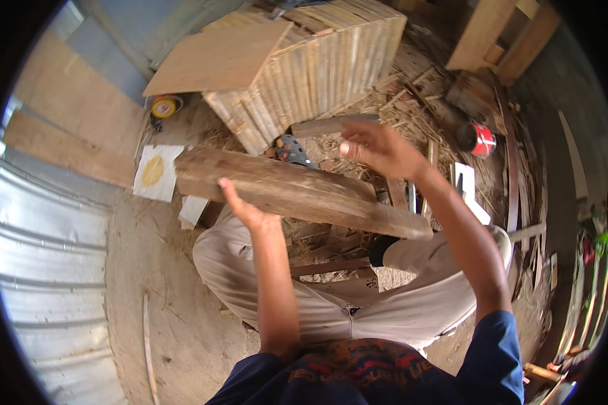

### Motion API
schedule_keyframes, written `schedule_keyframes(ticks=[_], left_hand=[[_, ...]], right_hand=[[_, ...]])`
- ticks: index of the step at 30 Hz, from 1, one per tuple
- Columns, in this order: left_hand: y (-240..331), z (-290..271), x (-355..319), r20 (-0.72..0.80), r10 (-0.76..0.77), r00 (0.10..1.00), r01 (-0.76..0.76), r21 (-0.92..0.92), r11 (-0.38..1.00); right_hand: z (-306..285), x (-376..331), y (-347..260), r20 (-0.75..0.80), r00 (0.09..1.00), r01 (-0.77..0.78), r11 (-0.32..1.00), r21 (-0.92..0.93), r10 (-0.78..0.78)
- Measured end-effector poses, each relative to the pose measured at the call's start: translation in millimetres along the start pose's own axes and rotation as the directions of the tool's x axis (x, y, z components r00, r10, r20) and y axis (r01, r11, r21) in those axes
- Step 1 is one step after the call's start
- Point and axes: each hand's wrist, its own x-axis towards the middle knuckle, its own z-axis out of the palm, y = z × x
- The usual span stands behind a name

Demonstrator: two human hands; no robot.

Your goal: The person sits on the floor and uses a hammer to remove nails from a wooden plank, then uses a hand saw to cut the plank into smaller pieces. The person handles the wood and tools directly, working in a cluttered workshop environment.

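"What took up the most space?"

"The corrugated metal wall [54,270] off to the left and the slatted wooden box [311,81] ahead. Bare floor [175,317] lay between that wall and the person's left leg."

"And the wooden beam [284,185]?"

"It slanted across in front of the seated person, above the bent knees, its left end farther off than its right. I couldn't tell whether it rested on the legs."

"How were the hands posed?"

"The left hand [253,212] came up from below and had hold of the beam's near side, thumb against the wood, other fingers out of sight. The right hand [385,152] was raised past the far edge, arm angled inward, fingers loosely parted and bent, holding nothing."

"Any room around them?"

"The right one showed a gap to the beam. The beam's left end stuck out beyond the left one, near a white sheet [148,185]. A dark clog [292,150] sat just past the far edge; a red tin [481,140] stood well to the right."
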Motion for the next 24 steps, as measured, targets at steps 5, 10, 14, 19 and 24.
schedule_keyframes(ticks=[5,10,14,19,24], left_hand=[[-4,4,22,0.088,0.013,0.996,0.006,-0.21,0.978],[-15,17,29,0.091,0.018,0.996,0.006,-0.253,0.967],[-23,38,24,0.062,0.026,0.998,-0.012,-0.22,0.975],[-35,65,11,0.044,0.083,0.996,-0.078,-0.1,0.992],[-55,76,5,0.054,0.109,0.993,-0.108,-0.014,0.994]], right_hand=[[-83,-37,-32,-0.286,0.939,-0.152,0.975,0.162,0.194],[-103,-90,-65,-0.608,0.789,-0.12,0.993,-0.014,0.087],[-96,-142,-20,-0.85,0.524,0.147,0.989,0.027,-0.055],[-63,-209,114,-0.81,0.22,-0.187,0.838,0.513,0.544],[37,-241,224,-0.655,0.259,-0.614,0.645,0.455,0.709]])
